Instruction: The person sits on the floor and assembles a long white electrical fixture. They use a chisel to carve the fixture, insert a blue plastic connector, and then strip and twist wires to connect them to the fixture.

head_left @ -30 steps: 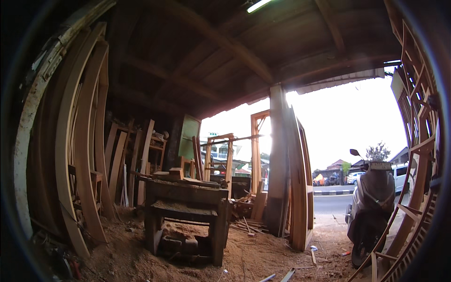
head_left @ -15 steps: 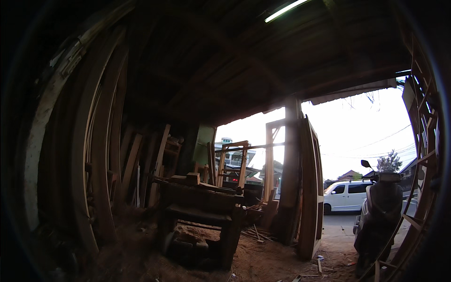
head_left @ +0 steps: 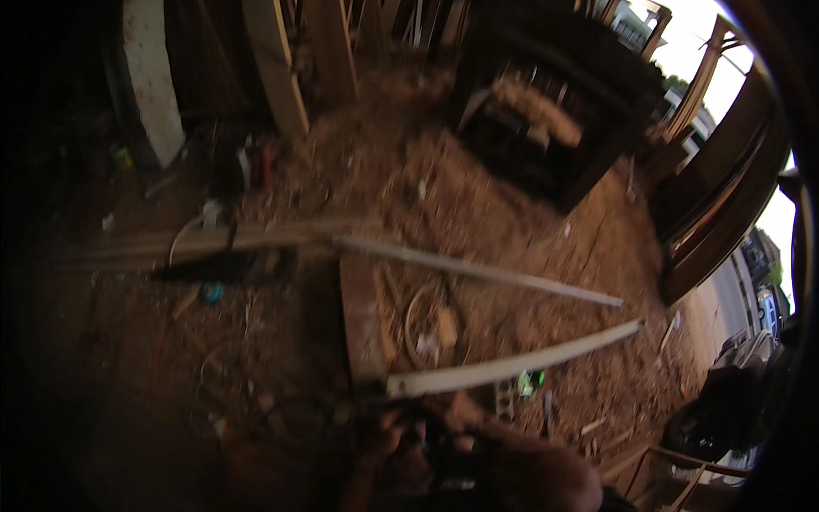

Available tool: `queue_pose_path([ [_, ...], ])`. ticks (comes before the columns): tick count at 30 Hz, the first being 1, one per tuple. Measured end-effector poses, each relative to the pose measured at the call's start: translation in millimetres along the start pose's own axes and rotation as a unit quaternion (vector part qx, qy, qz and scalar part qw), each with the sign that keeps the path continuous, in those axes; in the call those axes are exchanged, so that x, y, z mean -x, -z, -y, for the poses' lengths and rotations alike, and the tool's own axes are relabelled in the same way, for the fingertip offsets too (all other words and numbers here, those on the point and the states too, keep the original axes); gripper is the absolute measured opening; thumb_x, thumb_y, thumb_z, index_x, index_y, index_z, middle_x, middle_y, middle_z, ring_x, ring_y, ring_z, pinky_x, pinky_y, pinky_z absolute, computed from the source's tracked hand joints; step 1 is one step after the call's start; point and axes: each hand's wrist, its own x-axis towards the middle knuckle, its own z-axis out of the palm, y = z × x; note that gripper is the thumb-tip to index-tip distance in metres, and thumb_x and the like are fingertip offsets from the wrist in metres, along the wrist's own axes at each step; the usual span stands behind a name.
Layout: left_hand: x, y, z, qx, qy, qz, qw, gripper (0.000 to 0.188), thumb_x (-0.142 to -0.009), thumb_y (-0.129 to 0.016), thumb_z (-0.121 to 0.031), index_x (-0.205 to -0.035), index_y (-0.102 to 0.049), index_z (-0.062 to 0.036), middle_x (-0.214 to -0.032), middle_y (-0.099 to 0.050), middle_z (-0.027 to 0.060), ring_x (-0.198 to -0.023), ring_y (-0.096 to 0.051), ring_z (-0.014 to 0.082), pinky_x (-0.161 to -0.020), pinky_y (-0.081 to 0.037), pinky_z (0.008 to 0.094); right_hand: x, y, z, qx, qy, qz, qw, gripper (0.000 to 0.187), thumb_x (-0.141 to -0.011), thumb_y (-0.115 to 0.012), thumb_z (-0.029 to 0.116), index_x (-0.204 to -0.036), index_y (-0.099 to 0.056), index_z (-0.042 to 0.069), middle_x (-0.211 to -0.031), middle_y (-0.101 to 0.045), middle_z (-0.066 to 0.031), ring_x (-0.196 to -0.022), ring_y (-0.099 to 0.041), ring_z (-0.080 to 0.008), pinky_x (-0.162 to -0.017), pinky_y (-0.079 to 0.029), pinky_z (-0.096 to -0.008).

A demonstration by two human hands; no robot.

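Note:
Both my hands are at the lower edge, dim and blurred. My left hand (head_left: 388, 433) is closed, its fingers curled at a dark object (head_left: 425, 431) whose kind I cannot make out. Against the other side of that object my right hand (head_left: 463, 412) is closed too, its forearm coming in from the lower right. Just beyond the hands lies a pale wooden strip (head_left: 512, 364), slanting up to the right. A brown board (head_left: 363, 320) extends away from its near end.
A thin pale batten (head_left: 478, 266) crosses the littered dirt floor (head_left: 409, 162). A dark workbench (head_left: 589, 94) stands beyond. Planks (head_left: 277, 68) lean at the back left, wooden frames (head_left: 725, 188) on the right. A perforated block (head_left: 504, 399) and a dark motorcycle (head_left: 717, 410) are at right.
The view has swung down from the shed opening and street to the floor. My hands and forearms have come into sight; the workbench now appears higher and farther right.

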Motion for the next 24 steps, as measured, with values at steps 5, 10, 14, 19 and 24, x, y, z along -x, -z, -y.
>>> queue_pose_path([
  [5, -15.3, -14.0, -11.2, 0.138, 0.019, 0.025, 0.99, 0.032, -0.099, -0.055, -0.012, -0.127, -0.065, 0.0012, -0.119, -0.069, 0.0073, -0.109, -0.061, 0.0164, -0.098, -0.047, 0.0303, 0.1, 9.0, -7.4, -0.073, -0.073, 0.043, 0.994, 0.038, -0.085, -0.061, 0.013, -0.12, -0.06, -0.001, -0.106, -0.065, -0.02, -0.096, -0.067, -0.0383, -0.081, -0.055, -0.0443],
  [10, -10.9, -10.2, -23.8, 0.047, 0.034, 0.01, 0.998, 0.026, -0.103, -0.054, -0.015, -0.117, -0.068, 0.0019, -0.103, -0.073, 0.0086, -0.097, -0.065, 0.0134, -0.086, -0.05, 0.0283, -16.0, 16.0, 13.5, -0.465, -0.36, 0.039, 0.808, 0.024, -0.092, -0.065, 0.019, -0.105, -0.069, -0.001, -0.089, -0.067, -0.0106, -0.08, -0.061, -0.0168, -0.077, -0.051, -0.0338],
  [14, -4.3, -15.4, -22.1, -0.016, -0.019, -0.059, 0.998, 0.029, -0.106, -0.049, -0.018, -0.12, -0.066, 0.0007, -0.102, -0.071, 0.0111, -0.086, -0.064, 0.0109, -0.076, -0.05, 0.025, -20.0, 12.7, 13.1, -0.421, -0.346, 0.063, 0.836, 0.034, -0.101, -0.058, 0.027, -0.111, -0.069, -0.004, -0.089, -0.07, -0.0129, -0.085, -0.064, -0.0181, -0.077, -0.052, -0.0345],
  [19, 4.5, 7.8, -32.6, 0.213, 0.094, -0.065, 0.97, 0.036, -0.108, -0.046, -0.022, -0.134, -0.055, 0.0006, -0.103, -0.071, 0.0133, -0.061, -0.056, 0.0077, -0.052, -0.043, 0.0219, -16.3, 23.6, 17.2, -0.283, -0.369, -0.021, 0.885, 0.037, -0.1, -0.06, 0.034, -0.113, -0.069, 0.0, -0.097, -0.073, -0.0199, -0.084, -0.069, -0.0269, -0.08, -0.052, -0.0381],
  [24, 10.1, 5.1, -34.4, 0.308, 0.125, -0.035, 0.943, 0.037, -0.106, -0.049, -0.021, -0.136, -0.052, 0.0001, -0.098, -0.068, 0.0099, -0.061, -0.05, 0.0095, -0.055, -0.04, 0.0229, -27.1, 21.5, 17.9, -0.209, -0.084, -0.086, 0.97, 0.029, -0.089, -0.074, 0.021, -0.115, -0.07, 0.009, -0.098, -0.068, -0.0126, -0.09, -0.069, -0.0328, -0.078, -0.056, -0.0401],
])
